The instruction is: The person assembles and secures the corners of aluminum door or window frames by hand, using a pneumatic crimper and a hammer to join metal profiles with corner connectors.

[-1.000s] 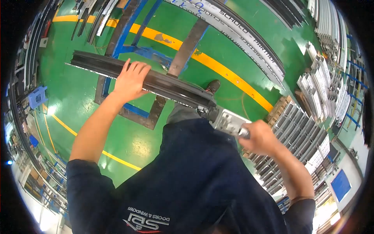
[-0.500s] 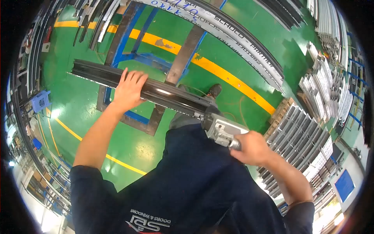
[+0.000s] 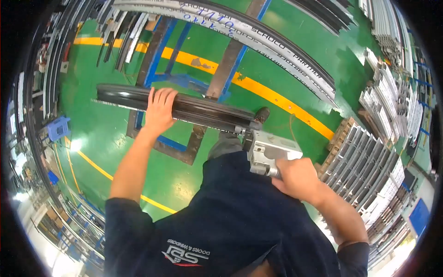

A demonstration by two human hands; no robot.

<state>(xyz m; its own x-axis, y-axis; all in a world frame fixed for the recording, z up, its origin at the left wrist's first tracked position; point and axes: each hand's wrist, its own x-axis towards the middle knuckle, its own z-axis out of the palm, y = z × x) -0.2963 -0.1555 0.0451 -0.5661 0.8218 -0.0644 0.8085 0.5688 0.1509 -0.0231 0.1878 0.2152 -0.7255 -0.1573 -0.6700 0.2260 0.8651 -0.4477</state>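
Observation:
A long black profile lies across a dark-topped, blue-framed stand. My left hand is wrapped over its middle, fingers at the far edge. At the profile's right end sits a silver metal tool, its head against that end. My right hand is closed round the tool's handle, close to my body. How the tool's head meets the profile is too small to tell.
Beyond the profile, white-filmed profiles with printed lettering rest across the stand's bars. Stacked profiles lie on a wooden pallet at right. A blue plastic stool stands at left. My shoe is below the profile's right end.
The whole view has shifted, so most things appear slightly farther right and lower. The profile's near side looks rolled a little. Both hands keep their holds.

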